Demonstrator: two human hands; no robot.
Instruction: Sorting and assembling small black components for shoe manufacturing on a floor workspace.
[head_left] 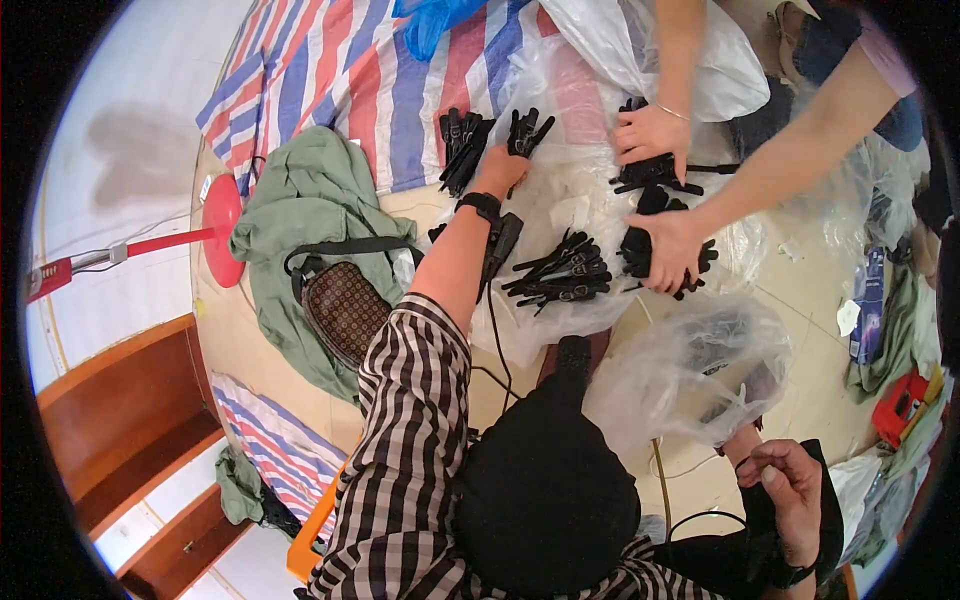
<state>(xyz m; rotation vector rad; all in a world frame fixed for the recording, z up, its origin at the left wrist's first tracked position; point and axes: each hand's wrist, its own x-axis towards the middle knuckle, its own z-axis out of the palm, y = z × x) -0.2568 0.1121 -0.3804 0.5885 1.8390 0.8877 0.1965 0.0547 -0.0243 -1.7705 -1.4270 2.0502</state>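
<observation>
My left hand [502, 170], wearing a black wristband, grips a small bundle of black buckled straps [528, 132]. Left of it, a second strap bundle [462, 145] lies on the plastic sheeting. A fanned pile of black straps [562, 270] rests nearer to me. My right hand [788, 490] is raised at lower right, away from the straps, its fingers curled with nothing visible in them. Opposite, another person's two bare hands [668, 248] press on two more clumps of black straps [655, 172]. The gathered straps' inner parts are hidden.
A green garment [310, 190] and a brown patterned bag [345, 312] lie at left. Clear plastic [690, 360] bunches right of centre. A striped sheet [400, 100] covers the far floor. A red stand [222, 232] is far left; a black rounded object [545, 490] blocks the near middle.
</observation>
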